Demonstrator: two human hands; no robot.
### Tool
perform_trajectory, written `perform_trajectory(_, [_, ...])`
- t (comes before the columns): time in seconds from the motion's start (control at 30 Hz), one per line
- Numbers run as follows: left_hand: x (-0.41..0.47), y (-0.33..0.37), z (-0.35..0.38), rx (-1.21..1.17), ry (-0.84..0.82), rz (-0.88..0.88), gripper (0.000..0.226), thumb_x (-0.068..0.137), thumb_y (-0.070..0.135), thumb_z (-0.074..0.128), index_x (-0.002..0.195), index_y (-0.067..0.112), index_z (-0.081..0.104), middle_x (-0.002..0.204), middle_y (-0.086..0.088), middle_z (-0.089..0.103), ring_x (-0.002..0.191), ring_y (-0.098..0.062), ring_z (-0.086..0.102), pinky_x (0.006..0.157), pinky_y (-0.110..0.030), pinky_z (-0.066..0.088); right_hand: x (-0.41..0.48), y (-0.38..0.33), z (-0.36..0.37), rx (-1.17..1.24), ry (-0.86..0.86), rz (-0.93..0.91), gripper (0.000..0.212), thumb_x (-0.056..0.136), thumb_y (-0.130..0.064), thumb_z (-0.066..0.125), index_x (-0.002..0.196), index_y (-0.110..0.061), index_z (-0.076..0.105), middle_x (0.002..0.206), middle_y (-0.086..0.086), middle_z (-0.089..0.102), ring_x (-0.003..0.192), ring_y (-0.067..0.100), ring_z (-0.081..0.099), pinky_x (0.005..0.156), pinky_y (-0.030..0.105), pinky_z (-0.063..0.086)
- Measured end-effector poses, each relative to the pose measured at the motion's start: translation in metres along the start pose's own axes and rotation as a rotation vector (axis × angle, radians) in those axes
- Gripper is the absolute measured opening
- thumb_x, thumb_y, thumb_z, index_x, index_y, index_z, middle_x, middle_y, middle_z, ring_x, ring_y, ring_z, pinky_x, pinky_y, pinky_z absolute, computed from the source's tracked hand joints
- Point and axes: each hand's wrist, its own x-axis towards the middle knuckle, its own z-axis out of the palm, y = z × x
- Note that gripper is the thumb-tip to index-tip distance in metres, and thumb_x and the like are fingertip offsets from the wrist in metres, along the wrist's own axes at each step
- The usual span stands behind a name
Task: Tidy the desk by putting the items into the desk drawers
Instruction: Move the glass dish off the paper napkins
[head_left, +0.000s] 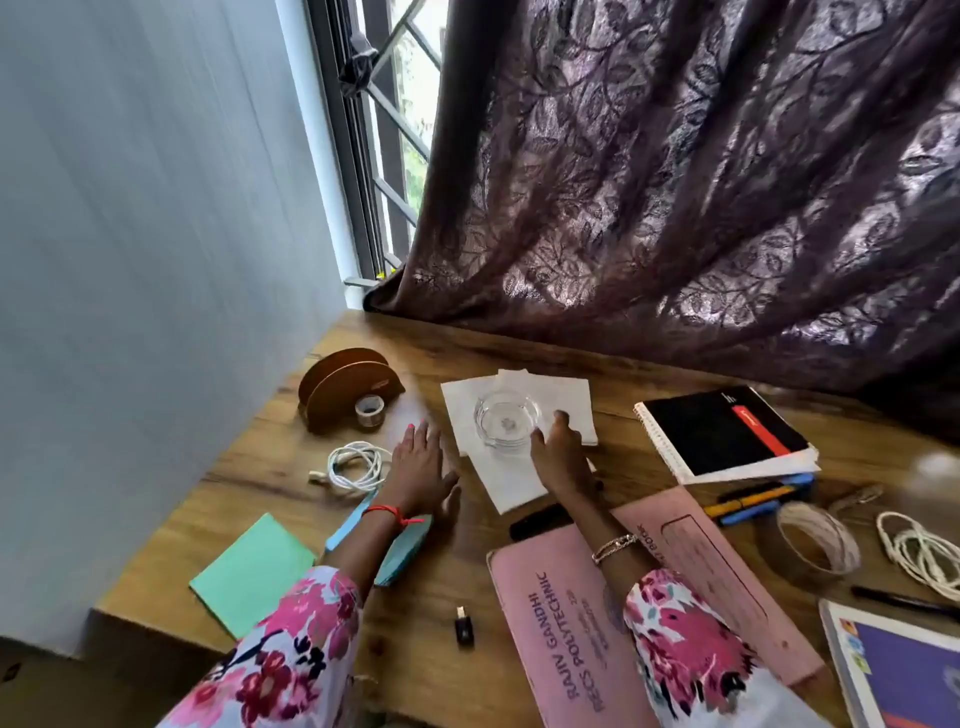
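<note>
Bowl (508, 418): glass, set on white papers (511, 491) at mid-desk (623, 395).
Right hand (558, 452): fingers curled on the bowl's near rim.
Left hand (418, 462): laid flat on the desk, fingers straight and spread, between cable (356, 466) and papers.
Left of bowl: tape roll (370, 410) set against a wooden holder (345, 387).
Near side: marker (540, 521) lying just beside the papers; pink book (550, 613) crossed by the right forearm.
Right side: notebook (722, 431), pens (748, 506), twine roll (815, 540).
</note>
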Motion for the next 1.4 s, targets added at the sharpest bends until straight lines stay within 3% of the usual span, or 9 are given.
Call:
perform_trajectory(0.33, [0.035,-0.020,-0.002,-0.104,-0.072,-0.001,0.087,0.091,0.050,0.044,0.148,0.007,-0.005,0.156,-0.014,-0.014,0.144,-0.027,-0.015,0.116,-0.046,-0.004,0.041,-0.014,0.019,0.047,0.050,0.175,0.036,0.091,-0.027,0.049,0.113,0.001,0.050,0.114,0.022,0.058,0.089,0.041,0.065,0.074,0.049,0.057])
perform_trajectory(0.53, [0.038,-0.021,0.001,-0.072,-0.068,0.031,0.086,0.091,0.057,0.034,0.148,0.006,-0.004,0.156,-0.016,-0.013,0.144,-0.026,-0.014,0.115,-0.048,-0.007,0.056,-0.008,0.026,0.050,0.046,0.224,0.019,0.085,-0.009,0.049,0.095,0.002,0.062,0.081,0.022,0.069,0.056,0.034,0.068,0.049,0.038,0.057])
perform_trajectory(0.67, [0.040,-0.023,0.000,-0.049,-0.085,0.042,0.086,0.090,0.059,0.033,0.148,0.006,-0.004,0.156,-0.015,-0.013,0.145,-0.026,-0.013,0.115,-0.048,-0.006,0.068,-0.009,0.017,0.089,-0.042,0.246,0.015,0.086,-0.004,0.048,0.076,0.003,0.056,0.048,0.018,0.059,0.031,0.021,0.056,0.034,0.023,0.045])
perform_trajectory(0.8, [0.044,-0.025,-0.005,-0.060,-0.130,0.049,0.090,0.089,0.058,0.038,0.148,0.006,-0.005,0.156,-0.015,-0.014,0.144,-0.026,-0.014,0.116,-0.048,-0.005,0.084,-0.022,0.008,0.122,-0.086,0.226,0.011,0.081,0.002,0.048,0.074,0.006,0.055,0.046,0.019,0.056,0.037,0.028,0.060,0.033,0.021,0.043])
perform_trajectory(0.93, [0.044,-0.027,-0.006,-0.058,-0.144,0.060,0.090,0.089,0.057,0.039,0.148,0.006,-0.007,0.155,-0.015,-0.016,0.144,-0.026,-0.016,0.116,-0.048,-0.005,0.101,-0.040,0.012,0.229,-0.110,0.227,0.011,0.080,0.005,0.047,0.076,0.010,0.055,0.048,0.018,0.055,0.029,0.023,0.056,0.030,0.020,0.041])
perform_trajectory(1.13, [0.048,-0.029,-0.011,-0.111,-0.186,0.063,0.093,0.088,0.054,0.044,0.147,0.006,-0.008,0.156,-0.014,-0.016,0.144,-0.026,-0.016,0.116,-0.045,-0.005,0.134,-0.076,0.047,0.400,-0.145,0.202,0.016,0.086,0.005,0.038,0.094,0.009,0.050,0.049,0.019,0.052,0.022,0.016,0.050,0.025,0.017,0.037])
perform_trajectory(1.23, [0.050,-0.032,-0.013,-0.089,-0.212,0.061,0.093,0.088,0.056,0.043,0.147,0.006,-0.009,0.156,-0.014,-0.017,0.144,-0.026,-0.017,0.116,-0.045,-0.004,0.151,-0.090,0.069,0.444,-0.167,0.214,0.019,0.090,0.001,0.036,0.104,0.008,0.046,0.037,0.017,0.051,0.021,0.015,0.049,0.025,0.017,0.038])
perform_trajectory(1.3, [0.050,-0.033,-0.012,-0.073,-0.222,0.061,0.093,0.089,0.056,0.042,0.147,0.007,-0.010,0.156,-0.013,-0.018,0.144,-0.026,-0.017,0.116,-0.044,-0.005,0.161,-0.097,0.083,0.450,-0.198,0.238,0.018,0.093,-0.005,0.035,0.108,0.003,0.043,0.023,0.006,0.047,0.020,0.013,0.048,0.026,0.018,0.038])
perform_trajectory(1.4, [0.049,-0.032,-0.012,-0.067,-0.224,0.059,0.092,0.089,0.056,0.042,0.147,0.007,-0.010,0.156,-0.013,-0.018,0.144,-0.025,-0.018,0.116,-0.045,-0.005,0.174,-0.106,0.097,0.477,-0.223,0.257,0.019,0.096,-0.007,0.034,0.111,0.003,0.039,0.023,0.007,0.046,0.019,0.012,0.046,0.026,0.019,0.038])
